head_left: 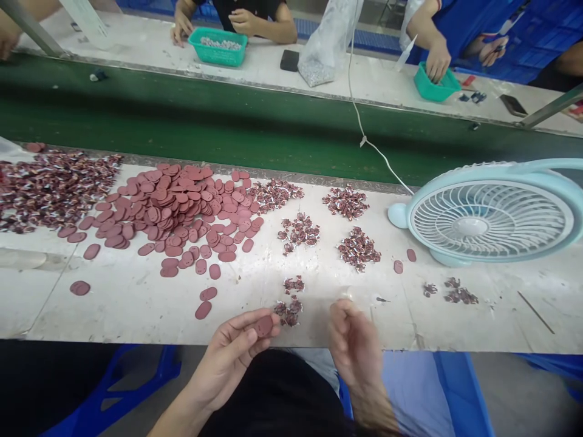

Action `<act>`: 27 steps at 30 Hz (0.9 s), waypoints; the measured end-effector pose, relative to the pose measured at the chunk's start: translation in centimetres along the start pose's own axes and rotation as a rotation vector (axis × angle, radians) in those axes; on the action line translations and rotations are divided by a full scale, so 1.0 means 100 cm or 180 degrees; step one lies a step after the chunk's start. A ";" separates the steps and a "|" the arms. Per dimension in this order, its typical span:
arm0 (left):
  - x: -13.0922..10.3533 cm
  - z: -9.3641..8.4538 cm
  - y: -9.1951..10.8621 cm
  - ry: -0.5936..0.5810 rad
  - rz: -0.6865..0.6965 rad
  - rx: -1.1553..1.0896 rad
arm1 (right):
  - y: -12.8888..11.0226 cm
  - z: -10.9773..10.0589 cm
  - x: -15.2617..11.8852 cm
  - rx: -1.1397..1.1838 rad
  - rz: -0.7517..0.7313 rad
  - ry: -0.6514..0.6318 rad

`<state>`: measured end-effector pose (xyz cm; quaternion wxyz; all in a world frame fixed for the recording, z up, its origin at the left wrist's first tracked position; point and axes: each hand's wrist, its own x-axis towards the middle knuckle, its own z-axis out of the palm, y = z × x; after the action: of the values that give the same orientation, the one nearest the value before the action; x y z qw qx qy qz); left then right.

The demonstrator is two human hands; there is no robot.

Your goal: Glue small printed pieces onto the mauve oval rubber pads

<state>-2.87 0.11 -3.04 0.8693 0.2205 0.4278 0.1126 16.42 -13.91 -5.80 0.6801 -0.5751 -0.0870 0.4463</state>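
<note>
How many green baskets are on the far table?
2. One green basket sits at top centre-left between a co-worker's hands; the other green basket is top right, a co-worker's hand inside. More may lie outside the picture.

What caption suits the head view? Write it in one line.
Left hand pinches a flat reddish-brown oval piece at the white worktable edge, right hand alongside.

Oval discs (182,206) at 10 o'clock: matt, smooth, rubbery-looking, dull red. Bench top (136,303): white, scuffed, worn matt. Fan (492,212) at 3 o'clock: pale-blue plastic, slight gloss. Belt (228,127) at 12 o'clock: green, matt. Bag (328,42): clear glossy film. Baskets (217,47): teal plastic.
</note>
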 end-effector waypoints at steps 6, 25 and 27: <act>-0.002 -0.002 0.002 0.0057 -0.0011 -0.0010 | 0.001 0.036 0.017 -0.2377 -0.0366 0.0004; 0.004 0.011 -0.028 -0.0568 0.0119 0.0308 | -0.034 0.033 -0.039 -0.1230 -0.0465 -0.0710; 0.004 0.013 -0.029 -0.0569 0.0069 0.0274 | -0.037 0.037 -0.036 -0.1441 -0.0567 -0.0686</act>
<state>-1.59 -2.66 -4.02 0.8925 0.2714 0.3506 0.0834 13.82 -13.67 0.00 0.5575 -0.6519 -0.3068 0.4125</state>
